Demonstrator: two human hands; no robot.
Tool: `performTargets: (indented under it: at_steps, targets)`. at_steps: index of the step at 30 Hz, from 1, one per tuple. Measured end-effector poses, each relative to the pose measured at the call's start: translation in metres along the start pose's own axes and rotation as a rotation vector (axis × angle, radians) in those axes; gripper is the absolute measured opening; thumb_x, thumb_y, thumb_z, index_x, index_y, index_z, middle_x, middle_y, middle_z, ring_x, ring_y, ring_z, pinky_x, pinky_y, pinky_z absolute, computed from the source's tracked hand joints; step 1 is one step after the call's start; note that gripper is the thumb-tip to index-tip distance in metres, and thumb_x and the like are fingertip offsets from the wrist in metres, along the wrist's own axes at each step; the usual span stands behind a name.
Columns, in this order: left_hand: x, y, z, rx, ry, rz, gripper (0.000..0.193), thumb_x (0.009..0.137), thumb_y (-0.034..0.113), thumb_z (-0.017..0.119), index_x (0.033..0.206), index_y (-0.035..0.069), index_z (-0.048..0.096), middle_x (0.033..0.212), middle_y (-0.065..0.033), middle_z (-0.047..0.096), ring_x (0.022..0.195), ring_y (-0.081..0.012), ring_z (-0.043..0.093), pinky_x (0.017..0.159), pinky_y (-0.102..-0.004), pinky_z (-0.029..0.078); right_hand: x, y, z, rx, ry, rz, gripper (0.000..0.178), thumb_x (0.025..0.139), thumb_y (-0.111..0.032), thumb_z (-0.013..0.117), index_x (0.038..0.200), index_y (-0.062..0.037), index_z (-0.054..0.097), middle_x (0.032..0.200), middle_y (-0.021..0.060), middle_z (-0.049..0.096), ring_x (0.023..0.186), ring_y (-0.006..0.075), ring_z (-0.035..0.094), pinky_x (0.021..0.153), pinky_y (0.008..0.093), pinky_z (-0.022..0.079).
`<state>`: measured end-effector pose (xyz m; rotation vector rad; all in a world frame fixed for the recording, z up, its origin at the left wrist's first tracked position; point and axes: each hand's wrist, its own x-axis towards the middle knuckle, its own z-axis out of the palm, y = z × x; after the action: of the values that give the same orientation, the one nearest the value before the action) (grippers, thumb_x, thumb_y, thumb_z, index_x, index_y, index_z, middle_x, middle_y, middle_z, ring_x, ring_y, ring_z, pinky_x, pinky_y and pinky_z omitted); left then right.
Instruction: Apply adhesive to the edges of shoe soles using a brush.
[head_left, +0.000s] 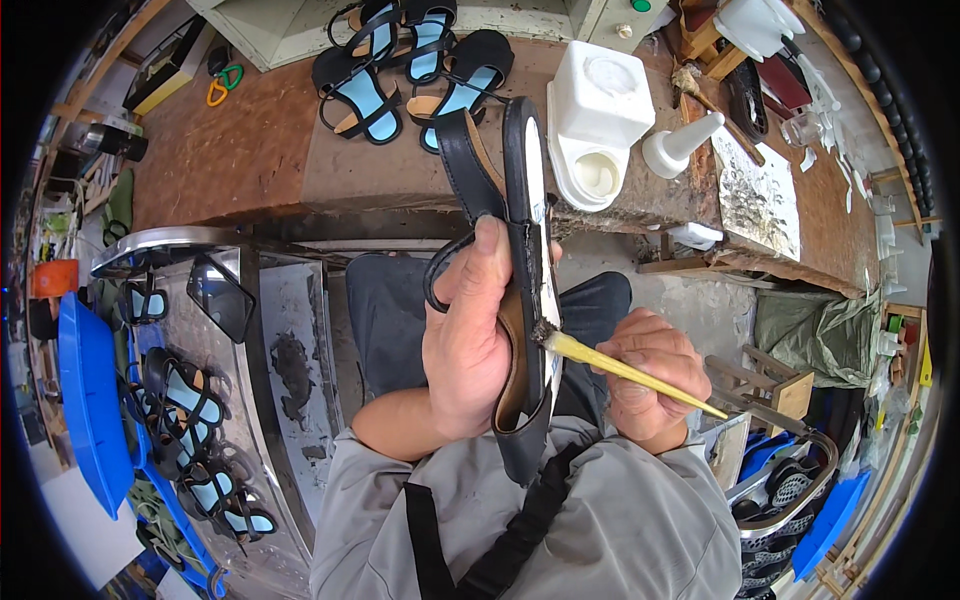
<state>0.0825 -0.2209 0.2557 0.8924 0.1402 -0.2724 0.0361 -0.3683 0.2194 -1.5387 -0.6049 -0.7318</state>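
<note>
Head view: left hand (468,340) closed around a black sandal (520,290) held on edge above the lap, just below the worktop (240,150); right hand (652,375) closed on a yellow brush (625,372) whose bristle tip touches the sole edge. Risk, judged: glue could smear onto the strap or the left thumb if the brush tilts or the sandal rotates in the grip. White glue container (598,120) and finished blue-lined sandals (400,70) sit on the worktop, well apart.
</note>
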Motion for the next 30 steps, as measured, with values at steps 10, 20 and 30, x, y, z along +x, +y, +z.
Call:
performTargets:
  at_steps: [10, 20, 30]
  targets:
    - [0.001, -0.002, 0.005, -0.048, 0.032, -0.027, 0.044, 0.094, 0.041, 0.044, 0.087, 0.001, 0.062, 0.074, 0.0016, 0.057, 0.064, -0.0032, 0.044, 0.056, -0.0187, 0.033, -0.005, -0.009, -0.005, 0.036, -0.019, -0.013, 0.019, 0.069, 0.0, 0.07, 0.085, 0.0052, 0.062, 0.077, 0.0154, 0.064, 0.062, 0.024, 0.064, 0.049, 0.0304, 0.047]
    - [0.0, 0.001, 0.007, -0.087, -0.039, -0.032, 0.038, 0.092, 0.036, 0.05, 0.098, 0.0, 0.062, 0.086, -0.0009, 0.06, 0.076, -0.004, 0.05, 0.068, -0.0183, 0.038, -0.002, -0.005, -0.02, 0.173, -0.099, -0.051, 0.019, 0.068, -0.002, 0.07, 0.085, 0.0039, 0.062, 0.074, 0.0139, 0.064, 0.061, 0.0229, 0.063, 0.049, 0.0299, 0.046]
    - [-0.002, 0.002, 0.002, -0.052, -0.117, 0.009, 0.044, 0.093, 0.035, 0.05, 0.117, -0.001, 0.054, 0.094, -0.003, 0.06, 0.084, -0.0063, 0.052, 0.077, -0.0199, 0.039, 0.008, -0.016, -0.019, 0.349, -0.013, 0.208, 0.014, 0.069, -0.006, 0.07, 0.079, 0.0019, 0.064, 0.067, 0.0134, 0.064, 0.055, 0.0213, 0.061, 0.049, 0.0294, 0.046]
